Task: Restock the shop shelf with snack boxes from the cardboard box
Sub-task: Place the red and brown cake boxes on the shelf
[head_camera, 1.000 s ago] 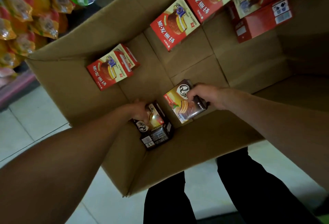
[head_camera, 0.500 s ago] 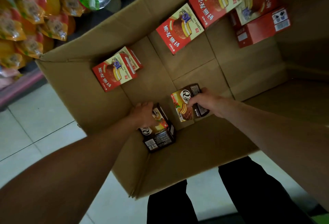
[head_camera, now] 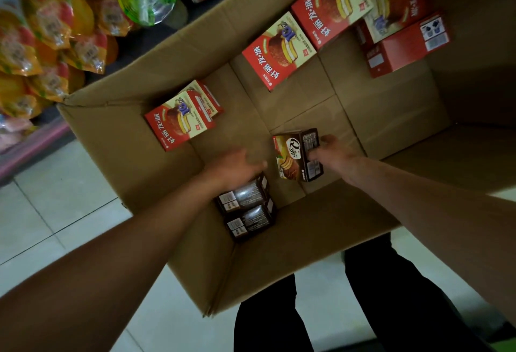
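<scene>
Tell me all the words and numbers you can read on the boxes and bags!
"好丽友·派": printed upside down on each red snack box.
"Q": big letter on the brown snack box that the right hand grips; the sign after it is too blurred.
Small print and barcodes on the two dark boxes under the left hand: too small.
Hanging snack bags: blurred, unreadable.

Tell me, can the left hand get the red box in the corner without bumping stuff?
Probably yes. The left hand rests on two stacked dark boxes, and only bare cardboard floor lies between it and the red box leaning in the cardboard box's left corner.
</scene>
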Demonstrator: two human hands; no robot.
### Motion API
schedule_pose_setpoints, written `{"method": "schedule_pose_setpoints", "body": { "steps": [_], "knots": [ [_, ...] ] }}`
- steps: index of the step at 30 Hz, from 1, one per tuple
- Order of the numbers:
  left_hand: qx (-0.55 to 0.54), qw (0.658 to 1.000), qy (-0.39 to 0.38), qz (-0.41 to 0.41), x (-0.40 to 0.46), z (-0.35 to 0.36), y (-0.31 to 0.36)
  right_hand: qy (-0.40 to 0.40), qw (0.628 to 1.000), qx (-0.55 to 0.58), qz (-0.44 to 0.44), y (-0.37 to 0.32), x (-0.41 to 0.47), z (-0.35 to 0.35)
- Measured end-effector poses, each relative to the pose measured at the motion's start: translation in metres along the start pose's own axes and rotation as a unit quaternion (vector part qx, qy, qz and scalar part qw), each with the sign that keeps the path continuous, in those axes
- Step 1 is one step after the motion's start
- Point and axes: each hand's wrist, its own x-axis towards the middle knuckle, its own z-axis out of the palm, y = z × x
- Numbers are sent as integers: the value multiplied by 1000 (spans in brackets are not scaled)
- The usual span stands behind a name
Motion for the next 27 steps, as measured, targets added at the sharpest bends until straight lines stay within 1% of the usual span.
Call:
{"method": "schedule_pose_setpoints", "body": {
  "steps": [1,2,4,5,6,7,8,10,11,13,14,15,17,19,21,22,23,24,27],
  "knots": [
    [-29,996,81,0,4,-14,10,21,1000,1,1,-2,2,-4],
    [-22,986,163,11,8,-30,20,30,999,11,3,-4,5,-7],
    [27,950,301,75,15,-66,47,17,1000,26,2,-4,9,-9],
    [41,927,352,121,18,-82,62,8,1000,26,0,-4,10,-9],
    [43,909,383,160,21,-96,77,1,1000,29,-4,-4,12,-7],
    [38,899,394,184,24,-108,92,-2,999,40,-13,-4,14,-4],
    [30,902,387,190,28,-115,106,2,998,62,-25,-4,16,0],
    [32,927,336,166,36,-121,124,17,993,107,-39,-4,16,8],
    [22,939,309,149,41,-123,127,23,993,106,-49,-3,17,12],
    [-43,959,255,119,49,-129,128,25,995,76,-65,0,19,19],
    [-82,964,226,110,52,-132,127,33,995,74,-60,0,19,18],
    [-104,968,199,110,54,-136,127,54,993,95,-49,-2,22,15],
    [-98,975,159,118,55,-140,127,111,972,203,-25,-14,27,1],
    [-81,981,137,112,55,-139,124,145,931,334,-29,-31,30,-12],
    [-142,980,86,109,59,-133,115,178,898,398,-54,-49,37,-20],
    [-184,976,44,111,62,-130,112,183,893,408,-58,-57,40,-21],
    [-214,970,12,110,65,-126,109,179,893,409,-54,-64,43,-21],
    [-246,963,-3,111,65,-121,109,170,898,403,-43,-70,43,-20],
    [-358,930,-8,86,65,-109,107,139,912,382,-43,-75,46,-21]
  ]
}}
